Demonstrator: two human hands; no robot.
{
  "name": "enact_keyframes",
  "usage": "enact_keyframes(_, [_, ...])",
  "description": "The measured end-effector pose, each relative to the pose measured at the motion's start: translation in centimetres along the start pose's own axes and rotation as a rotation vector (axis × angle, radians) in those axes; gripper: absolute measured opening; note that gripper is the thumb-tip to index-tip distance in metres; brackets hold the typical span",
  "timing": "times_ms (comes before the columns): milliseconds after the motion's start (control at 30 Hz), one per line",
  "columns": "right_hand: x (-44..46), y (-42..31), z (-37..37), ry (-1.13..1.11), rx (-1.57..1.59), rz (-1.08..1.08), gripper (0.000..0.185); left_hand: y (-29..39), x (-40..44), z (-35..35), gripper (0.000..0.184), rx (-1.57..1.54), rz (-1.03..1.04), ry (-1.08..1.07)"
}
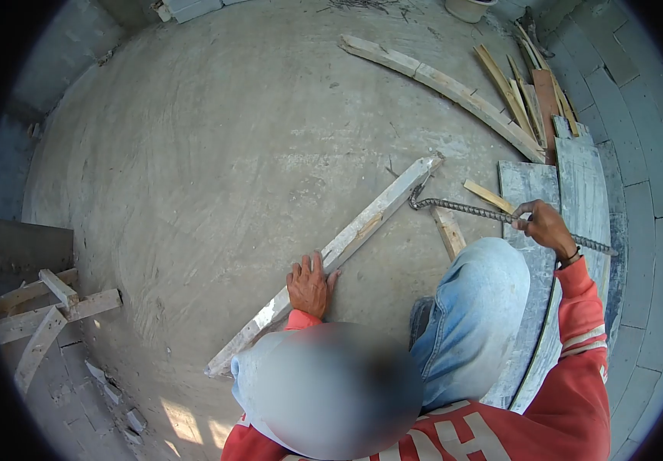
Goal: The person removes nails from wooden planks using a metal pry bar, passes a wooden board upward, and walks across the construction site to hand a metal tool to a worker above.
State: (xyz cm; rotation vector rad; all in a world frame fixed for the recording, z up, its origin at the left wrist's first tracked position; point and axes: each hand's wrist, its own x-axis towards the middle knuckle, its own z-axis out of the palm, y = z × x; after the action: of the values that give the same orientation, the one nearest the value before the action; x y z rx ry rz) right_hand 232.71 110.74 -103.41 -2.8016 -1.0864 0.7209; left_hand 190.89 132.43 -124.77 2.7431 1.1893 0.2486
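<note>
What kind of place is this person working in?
Probably a building site, or a room still under construction: there is a bare block wall, a long timber lies on the rough floor, and the right hand holds a ribbed steel bar.

Red sweatshirt (554, 407): large white lettering (471, 436), "H" readable, rest cut off or unclear.

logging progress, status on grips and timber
Left grip on long whitish wooden beam. Right grip closed round dark ribbed steel bar. Yellowish wood strip beside bar.
</note>
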Motion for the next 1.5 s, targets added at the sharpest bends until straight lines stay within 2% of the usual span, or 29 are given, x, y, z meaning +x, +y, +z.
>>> enact_keyframes(67, [-3.5,1.8,3.9,0.187,0.0,-0.121,0.027,0.3,-0.4,0.3,0.065,0.003,0.0,0.01])
enact_keyframes(167, [-7.1,3.4,7.9,0.144,0.082,0.01,0.025,0.8,-1.0,0.6,0.06,0.013,-0.012,0.025])
enact_keyframes(233, [-8.9,2.8,9.1,0.269,0.17,0.051,0.023,1.0,-1.0,0.5,0.056,0.016,-0.013,0.035])
enact_keyframes(333, [-8.5,2.5,8.5,0.265,0.061,0.132,0.022,0.5,-0.4,0.2,0.058,-0.015,-0.062,-0.021])
enact_keyframes(433, [-8.1,0.9,5.1,0.249,-0.039,0.062,0.021,-1.5,0.0,-0.1,0.061,-0.029,-0.014,-0.029])
enact_keyframes(533, [-7.9,-0.6,3.4,0.151,0.042,0.13,0.022,-2.9,1.1,-1.6,0.061,-0.054,-0.004,-0.027])
enact_keyframes(567, [-7.8,0.5,4.9,0.154,0.041,0.124,0.022,-3.5,1.2,-2.0,0.062,-0.022,-0.001,-0.03])
enact_keyframes(633, [-7.0,3.9,9.7,0.269,0.288,-0.092,0.023,-4.7,1.4,-2.3,0.062,0.008,-0.002,-0.025])
enact_keyframes(733, [-6.8,2.8,12.0,0.233,0.132,-0.001,0.025,-6.5,1.2,-2.2,0.062,0.034,0.006,-0.019])
enact_keyframes(767, [-6.4,3.5,13.1,0.375,0.415,-0.174,0.025,-7.4,0.9,-2.2,0.062,0.04,0.009,-0.024])
enact_keyframes(800, [-6.1,4.1,13.5,0.374,0.422,-0.165,0.025,-8.3,0.6,-2.3,0.062,0.028,0.025,-0.037])
enact_keyframes(900, [-3.4,3.4,11.1,0.056,0.256,-0.167,0.027,-11.5,-0.1,-2.2,0.061,0.01,0.077,-0.041])
enact_keyframes(933, [-2.3,3.4,10.9,0.052,0.258,-0.168,0.027,-12.4,-0.4,-2.4,0.061,0.0,0.096,-0.025])
enact_keyframes(1033, [0.0,2.3,10.2,-0.261,0.552,-0.079,0.024,-14.1,-1.0,-2.9,0.061,0.003,0.067,-0.019])
enact_keyframes(1067, [0.7,2.1,10.7,-0.27,0.545,-0.09,0.024,-14.3,-1.1,-3.0,0.06,-0.002,0.049,-0.02])
enact_keyframes(1133, [2.2,2.1,12.4,-0.152,0.521,-0.138,0.025,-14.3,-1.1,-2.8,0.061,0.003,0.008,-0.007])
enact_keyframes(1267, [4.5,2.7,12.2,-0.204,0.533,-0.228,0.025,-14.3,-0.6,-2.8,0.063,0.044,-0.035,-0.025])
enact_keyframes(1400, [3.7,2.1,8.5,-0.254,0.459,-0.11,0.025,-14.9,0.0,-3.6,0.065,0.042,-0.013,-0.099])
enact_keyframes(1500, [4.2,4.3,7.7,-0.327,0.28,-0.275,0.028,-15.8,0.3,-3.5,0.067,0.025,0.056,-0.116])
